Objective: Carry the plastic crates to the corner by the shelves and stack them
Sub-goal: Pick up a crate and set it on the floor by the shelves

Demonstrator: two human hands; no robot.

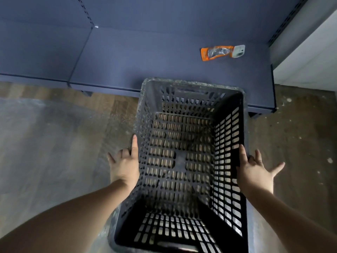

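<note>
A black perforated plastic crate with nothing inside it fills the centre of the view, seen from above, its far end next to the low blue shelf. The wooden floor shows through its holes. My left hand lies against the outside of the left rim, index finger stretched along it and the other fingers loose. My right hand rests at the right rim, thumb on the inner side of the wall and fingers spread apart outside it. Neither hand is closed around the crate.
On the blue shelf's base deck lie an orange packet and a small white item. A white wall closes the corner at the right. Dusty wooden floor stretches to the left of the crate.
</note>
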